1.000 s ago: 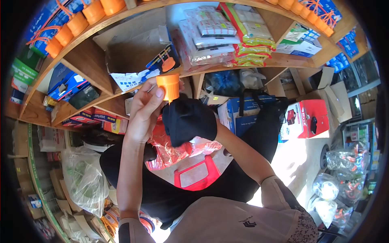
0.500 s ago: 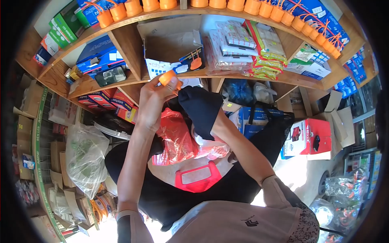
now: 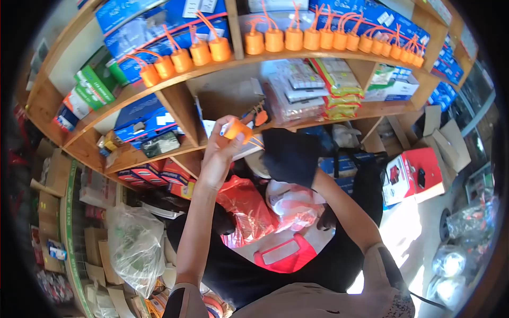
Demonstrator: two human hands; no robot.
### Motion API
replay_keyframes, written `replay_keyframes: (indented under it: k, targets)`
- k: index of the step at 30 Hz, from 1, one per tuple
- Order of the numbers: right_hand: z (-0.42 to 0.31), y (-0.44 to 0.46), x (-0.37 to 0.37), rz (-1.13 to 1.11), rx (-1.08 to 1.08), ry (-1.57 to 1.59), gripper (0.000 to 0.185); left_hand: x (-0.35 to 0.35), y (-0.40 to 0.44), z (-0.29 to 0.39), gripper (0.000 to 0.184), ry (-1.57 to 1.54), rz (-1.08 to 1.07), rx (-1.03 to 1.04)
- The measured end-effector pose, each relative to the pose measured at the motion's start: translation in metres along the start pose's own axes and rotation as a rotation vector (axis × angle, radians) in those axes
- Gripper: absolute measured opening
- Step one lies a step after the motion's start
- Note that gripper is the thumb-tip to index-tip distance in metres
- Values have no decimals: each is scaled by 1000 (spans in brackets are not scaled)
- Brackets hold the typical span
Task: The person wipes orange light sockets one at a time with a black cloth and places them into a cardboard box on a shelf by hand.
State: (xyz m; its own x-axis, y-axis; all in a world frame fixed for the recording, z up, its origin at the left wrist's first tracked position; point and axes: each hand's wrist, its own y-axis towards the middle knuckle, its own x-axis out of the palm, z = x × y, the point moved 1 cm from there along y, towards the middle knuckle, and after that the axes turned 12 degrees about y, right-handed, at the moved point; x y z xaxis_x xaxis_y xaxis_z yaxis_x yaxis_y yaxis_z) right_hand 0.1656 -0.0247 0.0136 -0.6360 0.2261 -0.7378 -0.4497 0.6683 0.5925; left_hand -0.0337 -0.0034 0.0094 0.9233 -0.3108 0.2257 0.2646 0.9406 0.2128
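Note:
My left hand (image 3: pixel 218 156) grips an orange lamp holder (image 3: pixel 237 130) between thumb and fingers. Its hollow end faces up and to the left, and thin orange leads hang from its right side. A black cloth (image 3: pixel 290 155) covers my right hand (image 3: pixel 319 181), hiding the fingers, just right of the lamp holder. Beyond both hands, an opened cardboard box (image 3: pixel 225 100) sits in the middle shelf compartment. Many similar orange lamp holders (image 3: pixel 273 41) with upright leads stand in a row along the upper shelf.
Stacked plastic-wrapped packs (image 3: pixel 299 87) fill the compartment to the right. Red plastic bags (image 3: pixel 246 206) and a red stool (image 3: pixel 286 254) are below my hands. A clear bag (image 3: pixel 135 249) stands at left, a red-and-white box (image 3: pixel 416 172) at right.
The view has tilted up, showing more of the upper shelf. The lamp holder has turned in my left hand, and the black-covered right hand has moved slightly away from it, to the right.

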Motion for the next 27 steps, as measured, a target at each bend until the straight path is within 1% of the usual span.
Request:
replay_keyframes:
  k: [1, 2, 3, 4, 5, 6, 7, 8, 9, 11, 12, 13, 14, 15, 16, 17, 19, 20, 21, 22, 23, 24, 25, 26, 27]
  targets:
    - [-2, 5, 8, -36, -105, 8, 17, 9, 0, -12, 37, 62, -20, 2]
    - [-6, 2, 20, -45, 2, 59, 23, 23, -6, -21, 37, 118, 44, -17]
    - [-9, 3, 19, -202, 121, 86, 19, 28, -8, -15, 37, 195, 114, -18]
    - [-7, 3, 19, -80, 22, 120, 18, 29, -7, -11, 35, 154, 77, 40]
    - [-5, 4, 19, 40, -85, 159, 16, 30, -6, -8, 35, 145, 105, 39]
    - [-5, 2, 17, 17, -104, 172, 16, 30, -6, -6, 33, 136, 151, 28]
    - [-5, -1, 14, -80, -67, 81, 15, 30, -5, -1, 32, 134, 195, 19]
    - [-4, -4, 11, -164, -30, -12, 13, 34, 0, 4, 32, 65, 292, 17]
    - [-3, -11, 11, -157, -45, -4, 13, 33, 5, 9, 34, -24, 316, -48]
    - [6, -32, 12, 74, 341, 720, 14, 39, 13, 14, 42, -71, 261, 0]
    - [17, -42, 6, -93, 497, 939, 18, 42, 15, 17, 42, -57, 260, 1]
    - [26, -40, 1, -84, 487, 945, 18, 48, 17, 23, 44, -224, 198, 59]
    - [32, -37, -4, -138, 219, 390, 19, 53, 21, 27, 47, -393, 133, 113]
    - [35, -36, -6, -182, -41, -164, 21, 48, 23, 25, 54, -427, 84, 124]
    - [36, -33, -6, -178, -30, -156, 21, 47, 24, 21, 58, -410, 23, 158]
    - [34, -28, -4, -219, 59, 83, 23, 46, 25, 15, 63, -397, -41, 188]
    - [32, -10, -2, -290, 229, 541, 31, 39, 21, -6, 75, -118, -88, 169]
    - [31, -6, 1, -320, 322, 772, 37, 41, 20, -7, 84, 93, -130, 141]
    - [29, -9, 5, -347, 420, 1006, 43, 40, 22, -12, 83, 234, -159, 141]
    - [28, -14, 10, -347, 445, 1007, 43, 43, 19, -16, 83, 176, -155, 120]
    - [26, -14, 15, -281, 392, 1044, 44, 43, 19, -17, 83, 126, -147, 107]
    - [25, -13, 22, -212, 330, 1082, 44, 37, 19, -16, 84, 195, -167, 127]
    - [24, -11, 29, -143, 267, 1120, 44, 35, 19, -17, 84, 197, -169, 121]
    - [23, -11, 34, -76, 202, 1156, 45, 33, 17, -20, 85, 130, -209, 100]
    - [23, -14, 40, -79, 204, 1158, 45, 31, 16, -24, 85, 60, -246, 83]
